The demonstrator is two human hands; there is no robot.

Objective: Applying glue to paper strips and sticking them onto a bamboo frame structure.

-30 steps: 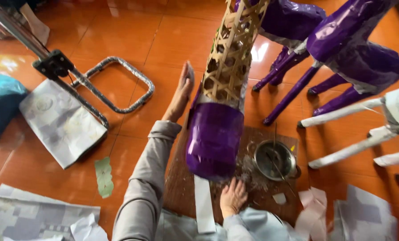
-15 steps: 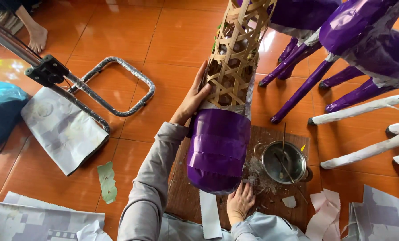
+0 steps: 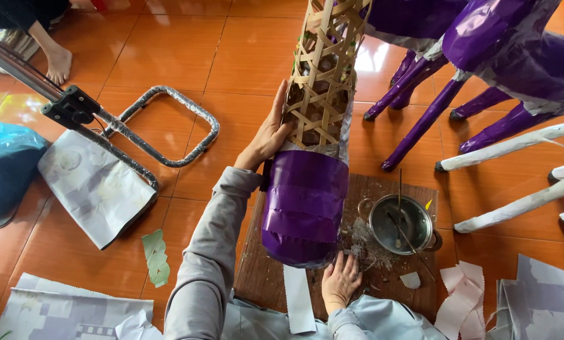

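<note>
Bamboo lattice frame [image 3: 323, 69] stands upright in front of me on a brown wooden board [image 3: 257, 277] laid on the orange tiled floor [image 3: 168, 56]; its lower end is wrapped in glossy purple paper [image 3: 304, 208] and the open weave rises above that out of the top of the view. My left hand [image 3: 270, 133] lies open and flat against the left side of the weave, just above the purple band, fingers stretched upward along the strips. My right hand [image 3: 340, 282] rests palm down on the board right under the frame's base, fingers loosely spread and gripping nothing. Beside that hand sits a small metal pot [image 3: 400, 223] with thin sticks [image 3: 400, 201] leaning in it, and a white paper strip [image 3: 298, 299] lies across the board's near edge. To the right stand purple-covered frame legs [image 3: 420, 126] and white-covered ones [image 3: 515, 145], with pale paper scraps [image 3: 465, 296] on the tiles below them. On the left lie a metal tube stand [image 3: 162, 126], printed paper sheets [image 3: 96, 189], a blue plastic bag [image 3: 8, 170] and, at the top corner, another person's bare foot [image 3: 58, 63]
</note>
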